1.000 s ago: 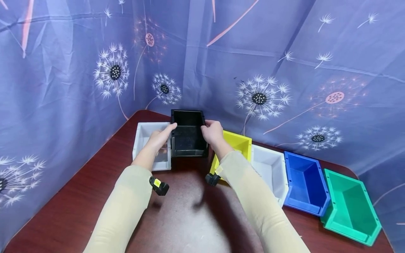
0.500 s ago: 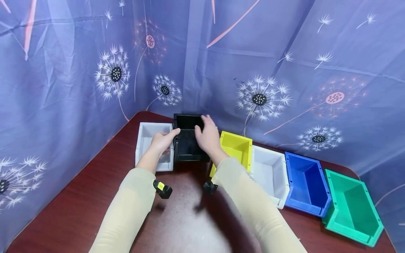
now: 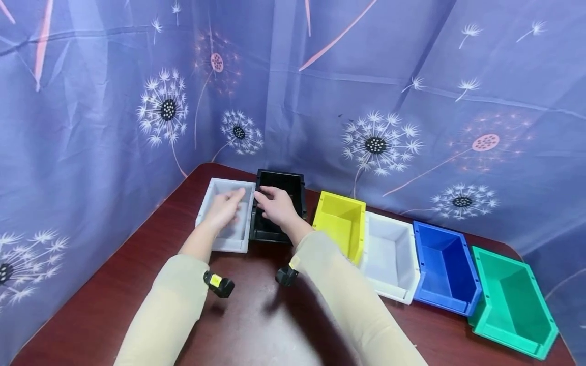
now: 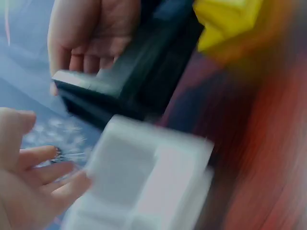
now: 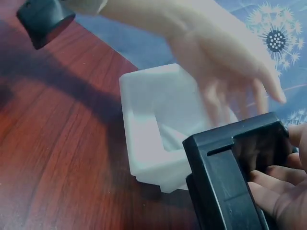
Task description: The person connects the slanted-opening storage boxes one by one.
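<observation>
A light grey bin (image 3: 234, 244) and a black bin (image 3: 281, 179) stand side by side on the table. My left hand (image 3: 223, 209) hovers over the grey bin with loose fingers and holds nothing. In the left wrist view its fingers spread beside that bin, which is blurred. Reaching over the black bin is my right hand (image 3: 280, 207), its fingertips close to the wall nearest the grey bin. The right wrist view has these right fingers (image 5: 273, 184) loosely bent within the opening of the black bin, gripping nothing.
Right of the black bin, a yellow bin (image 3: 336, 199), a white bin (image 3: 389, 244), a blue bin (image 3: 439, 259) and a green bin (image 3: 508, 300) stand in a slanting row on the dark red table (image 3: 261, 305). A patterned purple curtain (image 3: 316, 112) hangs behind and at left.
Both hands have let go of the black bin, which now sits a little nearer and right. My left hand has moved left over the grey bin; my right hand has shifted left across the black bin.
</observation>
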`<state>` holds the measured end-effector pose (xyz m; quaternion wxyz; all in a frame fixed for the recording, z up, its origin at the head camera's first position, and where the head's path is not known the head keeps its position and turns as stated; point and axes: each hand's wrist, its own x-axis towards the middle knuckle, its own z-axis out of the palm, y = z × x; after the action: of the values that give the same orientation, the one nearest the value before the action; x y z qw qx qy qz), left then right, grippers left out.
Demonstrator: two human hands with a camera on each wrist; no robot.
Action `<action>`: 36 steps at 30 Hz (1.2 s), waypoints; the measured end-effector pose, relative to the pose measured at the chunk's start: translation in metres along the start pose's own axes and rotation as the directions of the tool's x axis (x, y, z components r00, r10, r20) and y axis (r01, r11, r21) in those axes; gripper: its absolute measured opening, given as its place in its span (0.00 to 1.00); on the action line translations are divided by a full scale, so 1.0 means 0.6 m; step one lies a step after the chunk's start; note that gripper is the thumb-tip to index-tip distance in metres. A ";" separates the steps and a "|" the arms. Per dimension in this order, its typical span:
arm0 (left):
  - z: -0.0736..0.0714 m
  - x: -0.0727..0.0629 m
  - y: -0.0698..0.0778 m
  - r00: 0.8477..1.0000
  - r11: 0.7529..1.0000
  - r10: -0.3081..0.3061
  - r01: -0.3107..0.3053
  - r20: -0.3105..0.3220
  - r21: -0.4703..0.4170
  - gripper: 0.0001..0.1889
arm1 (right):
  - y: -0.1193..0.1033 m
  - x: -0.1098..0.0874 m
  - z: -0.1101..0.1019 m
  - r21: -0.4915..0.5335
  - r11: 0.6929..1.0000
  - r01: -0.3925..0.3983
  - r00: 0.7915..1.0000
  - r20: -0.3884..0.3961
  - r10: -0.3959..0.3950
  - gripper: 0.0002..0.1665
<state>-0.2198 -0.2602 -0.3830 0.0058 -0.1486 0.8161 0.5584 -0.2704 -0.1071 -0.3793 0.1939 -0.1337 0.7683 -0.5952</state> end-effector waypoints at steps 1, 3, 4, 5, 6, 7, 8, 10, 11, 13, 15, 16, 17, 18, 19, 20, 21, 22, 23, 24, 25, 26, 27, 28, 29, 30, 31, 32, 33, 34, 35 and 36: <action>-0.011 -0.003 -0.001 0.995 0.990 0.081 -0.073 -0.059 0.117 0.30 | 0.001 -0.001 0.003 -0.004 1.000 0.006 1.000 -0.007 -0.006 0.30; -0.032 -0.008 -0.002 0.964 0.907 0.210 -0.129 -0.164 0.401 0.27 | 0.001 -0.002 0.007 -0.017 0.999 0.027 0.999 -0.020 -0.027 0.30; -0.040 -0.009 -0.004 0.950 0.849 0.251 -0.123 -0.188 0.514 0.26 | 0.001 -0.003 0.008 -0.023 0.999 0.040 0.999 -0.023 -0.040 0.30; -0.048 -0.009 -0.006 0.949 0.802 0.252 -0.095 -0.190 0.590 0.26 | 0.001 -0.004 0.007 -0.032 0.998 0.052 0.998 -0.026 -0.053 0.30; -0.053 -0.008 -0.010 0.956 0.765 0.235 -0.070 -0.176 0.640 0.26 | 0.002 -0.005 0.007 -0.046 0.997 0.061 0.998 -0.028 -0.062 0.30; -0.057 -0.006 -0.015 0.966 0.738 0.206 -0.049 -0.155 0.673 0.27 | 0.002 -0.005 0.006 -0.066 0.995 0.069 0.997 -0.021 -0.071 0.30; -0.059 -0.004 -0.020 0.976 0.721 0.169 -0.030 -0.134 0.692 0.27 | 0.001 -0.005 0.005 -0.090 0.993 0.077 0.997 -0.009 -0.078 0.30; -0.062 0.000 -0.029 0.986 0.711 0.120 -0.002 -0.119 0.704 0.27 | -0.003 -0.007 0.004 -0.142 0.987 0.079 0.997 0.022 -0.076 0.31; -0.063 0.003 -0.033 0.987 0.711 0.112 0.005 -0.120 0.703 0.26 | -0.006 -0.007 0.004 -0.169 0.982 0.079 0.996 0.040 -0.074 0.31; -0.065 0.006 -0.037 0.983 0.712 0.131 -0.002 -0.130 0.703 0.23 | -0.014 -0.006 0.004 -0.217 0.973 0.081 0.995 0.072 -0.066 0.32; -0.066 0.010 -0.037 0.978 0.710 0.153 -0.009 -0.141 0.704 0.21 | -0.024 -0.005 0.004 -0.267 0.961 0.068 0.995 0.094 -0.044 0.32; -0.067 0.011 -0.037 0.978 0.711 0.154 -0.010 -0.142 0.703 0.20 | -0.029 -0.004 0.003 -0.290 0.955 0.057 0.995 0.099 -0.029 0.32; -0.067 0.012 -0.036 0.978 0.712 0.153 -0.010 -0.141 0.702 0.21 | -0.033 -0.002 0.003 -0.316 0.948 0.049 0.994 0.104 -0.016 0.32; -0.067 0.012 -0.035 0.979 0.715 0.148 -0.009 -0.139 0.699 0.21 | -0.036 -0.001 0.002 -0.343 0.939 0.040 0.994 0.107 -0.003 0.32; -0.067 0.012 -0.035 0.981 0.718 0.141 -0.007 -0.136 0.696 0.22 | -0.039 0.000 0.002 -0.370 0.928 0.031 0.994 0.110 0.011 0.31; -0.067 0.013 -0.035 0.982 0.722 0.134 -0.004 -0.134 0.692 0.22 | -0.041 0.002 0.002 -0.393 0.919 0.023 0.993 0.115 0.025 0.31; -0.067 0.012 -0.035 0.982 0.725 0.130 -0.001 -0.135 0.689 0.23 | -0.042 0.003 0.002 -0.409 0.913 0.014 0.992 0.118 0.038 0.31; -0.066 0.013 -0.035 0.982 0.726 0.128 0.001 -0.136 0.688 0.22 | -0.043 0.004 0.001 -0.419 0.908 0.008 0.991 0.122 0.048 0.31; -0.066 0.013 -0.035 0.982 0.727 0.127 0.003 -0.139 0.686 0.22 | -0.043 0.005 0.001 -0.426 0.905 0.004 0.990 0.129 0.056 0.31; -0.065 0.013 -0.034 0.982 0.728 0.125 0.006 -0.141 0.686 0.21 | -0.042 0.006 0.000 -0.432 0.902 0.001 0.989 0.135 0.064 0.31; -0.065 0.014 -0.034 0.982 0.728 0.123 0.009 -0.143 0.686 0.21 | -0.042 0.007 -0.001 -0.437 0.900 -0.006 0.988 0.139 0.074 0.32; -0.065 0.014 -0.034 0.982 0.726 0.125 0.009 -0.145 0.687 0.20 | -0.042 0.008 -0.002 -0.441 0.898 -0.012 0.987 0.141 0.082 0.32; -0.065 0.014 -0.033 0.981 0.723 0.128 0.008 -0.145 0.691 0.20 | -0.042 0.008 -0.002 -0.448 0.894 -0.015 0.986 0.142 0.088 0.32; -0.065 0.015 -0.033 0.981 0.722 0.128 0.007 -0.144 0.692 0.19 | -0.043 0.009 -0.003 -0.458 0.889 -0.017 0.985 0.144 0.092 0.32; -0.066 0.015 -0.032 0.981 0.720 0.130 0.006 -0.144 0.694 0.19 | -0.043 0.010 -0.003 -0.471 0.882 -0.018 0.985 0.143 0.097 0.32; -0.066 0.016 -0.031 0.981 0.717 0.133 0.004 -0.142 0.698 0.19 | -0.044 0.010 -0.003 -0.488 0.873 -0.017 0.985 0.142 0.098 0.32; -0.066 0.016 -0.031 0.981 0.714 0.134 0.002 -0.139 0.700 0.19 | -0.045 0.011 -0.003 -0.501 0.865 -0.019 0.984 0.143 0.104 0.32; -0.067 0.017 -0.031 0.982 0.714 0.131 0.003 -0.138 0.701 0.19 | -0.045 0.012 -0.003 -0.514 0.858 -0.019 0.983 0.145 0.109 0.32; -0.067 0.016 -0.030 0.983 0.715 0.122 0.008 -0.137 0.699 0.19 | -0.045 0.013 -0.003 -0.526 0.851 -0.018 0.983 0.147 0.112 0.32; -0.067 0.016 -0.030 0.984 0.716 0.114 0.013 -0.135 0.697 0.19 | -0.045 0.013 -0.003 -0.535 0.844 -0.019 0.982 0.150 0.117 0.33; -0.066 0.016 -0.031 0.985 0.716 0.109 0.014 -0.132 0.698 0.20 | -0.044 0.014 -0.003 -0.543 0.840 -0.019 0.980 0.155 0.122 0.33; -0.065 0.016 -0.033 0.986 0.718 0.102 0.016 -0.128 0.696 0.20 | -0.043 0.015 -0.004 -0.549 0.836 -0.018 0.979 0.160 0.126 0.33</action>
<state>-0.2182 -0.3045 -0.3880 -0.0163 -0.1602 0.9669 0.1980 -0.2801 -0.1155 -0.3553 0.2425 -0.2100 0.8881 -0.3291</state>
